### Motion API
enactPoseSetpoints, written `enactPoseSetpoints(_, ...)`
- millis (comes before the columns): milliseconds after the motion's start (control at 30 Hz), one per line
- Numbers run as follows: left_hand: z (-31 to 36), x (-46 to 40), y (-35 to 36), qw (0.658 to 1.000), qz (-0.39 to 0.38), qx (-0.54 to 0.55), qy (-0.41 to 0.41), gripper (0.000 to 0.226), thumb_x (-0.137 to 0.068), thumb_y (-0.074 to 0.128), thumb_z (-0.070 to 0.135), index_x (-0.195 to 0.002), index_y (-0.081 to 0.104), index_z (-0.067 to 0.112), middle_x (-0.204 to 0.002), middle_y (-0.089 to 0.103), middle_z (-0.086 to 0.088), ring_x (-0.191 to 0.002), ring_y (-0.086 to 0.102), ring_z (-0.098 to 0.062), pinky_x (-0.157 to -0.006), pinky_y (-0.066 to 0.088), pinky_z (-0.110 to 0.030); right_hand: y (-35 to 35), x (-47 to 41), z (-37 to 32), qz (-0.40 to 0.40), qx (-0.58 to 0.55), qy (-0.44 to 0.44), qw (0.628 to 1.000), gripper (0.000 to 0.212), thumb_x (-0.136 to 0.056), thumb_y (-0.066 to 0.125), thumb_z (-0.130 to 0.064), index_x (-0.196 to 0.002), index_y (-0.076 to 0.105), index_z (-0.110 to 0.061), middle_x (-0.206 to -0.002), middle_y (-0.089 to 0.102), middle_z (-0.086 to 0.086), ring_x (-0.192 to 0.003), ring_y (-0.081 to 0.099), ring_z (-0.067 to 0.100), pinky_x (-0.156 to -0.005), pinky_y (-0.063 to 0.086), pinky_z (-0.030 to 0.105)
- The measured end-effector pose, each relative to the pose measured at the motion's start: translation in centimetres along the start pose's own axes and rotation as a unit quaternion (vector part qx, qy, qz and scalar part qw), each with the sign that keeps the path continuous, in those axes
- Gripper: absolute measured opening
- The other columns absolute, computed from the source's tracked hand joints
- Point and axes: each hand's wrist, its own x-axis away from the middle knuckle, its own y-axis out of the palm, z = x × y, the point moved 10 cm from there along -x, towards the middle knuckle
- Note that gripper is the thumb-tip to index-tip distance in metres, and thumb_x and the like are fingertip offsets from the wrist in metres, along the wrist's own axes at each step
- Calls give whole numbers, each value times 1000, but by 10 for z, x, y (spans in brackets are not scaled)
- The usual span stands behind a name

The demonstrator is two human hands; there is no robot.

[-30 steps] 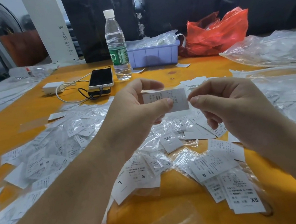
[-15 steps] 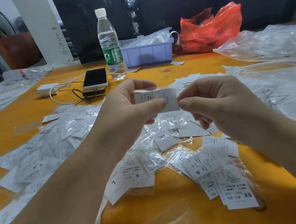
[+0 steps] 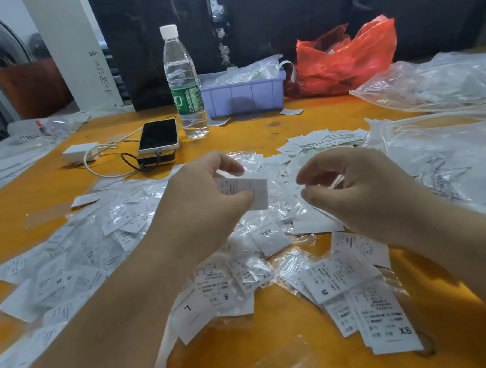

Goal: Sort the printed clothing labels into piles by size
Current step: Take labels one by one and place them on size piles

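**Label held above a scatter of unsorted labels**

An orange table [image 3: 291, 343] fills the frame. Clear plastic bags [image 3: 447, 84] heap at the upper right edge, and a red bag [image 3: 351, 54] lies behind them toward upper centre. Printed labels [image 3: 337, 276] marked L, S, M, XXL and SX, many in clear sleeves, lie scattered from the left edge to lower centre. A lilac tray [image 3: 244, 97], a water bottle [image 3: 184, 82] and a phone [image 3: 158, 136] with a white charger [image 3: 79, 153] stand in the upper centre. At mid-frame the left hand [image 3: 198, 209] pinches one white label [image 3: 247, 189] between thumb and curled forefinger, above the scatter. The right hand [image 3: 362, 188], just beside it, has curled fingers around something thin and pale; whether it is gripped cannot be told.
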Motion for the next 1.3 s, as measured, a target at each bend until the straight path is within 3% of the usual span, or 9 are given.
enactPoseSetpoints(100, -10, -2, -2, 998, -6, -48, -31, 28, -81, 73, 22, -96, 56, 37, -87, 64, 8, -69, 63, -7, -44, 46, -18, 24, -1, 11, -90, 135, 21, 987, 32, -89, 63, -34, -121, 62, -36, -127, 49, -15, -123, 36, 9, -94, 33, 28)
enactPoseSetpoints(200, -16, -2, -7, 994, -1, -92, -55, 28, -80, 70, 21, -100, 57, 37, -84, 65, 12, -71, 63, -7, -51, 44, -23, 41, 2, 14, -132, 193, 28, 972, 33, -94, 54, -44, -126, 59, -41, -141, 39, -11, -132, 24, 15, -100, 24, 32)
enactPoseSetpoints(333, -20, -3, -21, 987, 26, -140, -73, 31, -79, 70, 21, -103, 56, 35, -84, 65, 10, -73, 62, -10, -57, 49, -28, 38, 2, 8, -101, 203, -1, 974, 25, -93, 56, -43, -114, 68, -36, -130, 48, -11, -124, 30, 14, -89, 19, 24)
enactPoseSetpoints(533, -21, -1, -25, 974, 18, -205, -93, 37, -80, 66, 18, -112, 55, 32, -102, 62, 4, -87, 61, -21, -72, 59, -41, 36, 3, -3, -86, 215, -48, 972, 14, -93, 61, -30, -99, 73, -28, -115, 57, -13, -113, 39, 12, -84, 27, 21)
enactPoseSetpoints(800, -2, 1, -13, 964, 21, -265, -11, 34, -84, 65, 29, -116, 56, 32, -127, 48, 6, -120, 41, -18, -97, 40, -40, 25, 0, -3, -61, 192, -43, 979, 10, -91, 63, -27, -100, 69, -26, -113, 57, -12, -114, 41, 11, -90, 33, 25)
enactPoseSetpoints(900, 18, 11, 9, 973, -26, -218, 73, 28, -87, 63, 40, -114, 56, 35, -129, 49, 11, -126, 38, -12, -102, 33, -35, 7, -2, 0, -23, 197, -32, 980, 16, -90, 64, -27, -105, 67, -25, -119, 56, -10, -121, 39, 13, -96, 36, 29)
enactPoseSetpoints(1000, 31, 21, 36, 971, -90, -184, 126, 26, -88, 61, 47, -112, 58, 37, -125, 49, 16, -118, 41, -6, -97, 38, -29, 14, 0, 8, -61, 227, -5, 972, 22, -90, 61, -32, -111, 64, -26, -118, 54, -10, -121, 39, 15, -96, 41, 35)
enactPoseSetpoints(1100, 31, 28, 60, 955, -159, -200, 149, 28, -89, 56, 50, -114, 58, 38, -123, 50, 17, -116, 37, -3, -95, 39, -28, 30, 3, 6, -103, 216, -4, 971, 20, -90, 57, -33, -108, 65, -28, -103, 55, -12, -103, 52, 13, -83, 46, 33)
enactPoseSetpoints(1300, 25, 27, 67, 940, -180, -243, 157, 32, -92, 50, 53, -117, 59, 35, -124, 51, 17, -119, 39, -5, -97, 41, -32, 6, 6, -11, -38, 196, -20, 980, 27, -92, 61, -24, -118, 64, -24, -105, 56, -14, -91, 50, 6, -81, 45, 26)
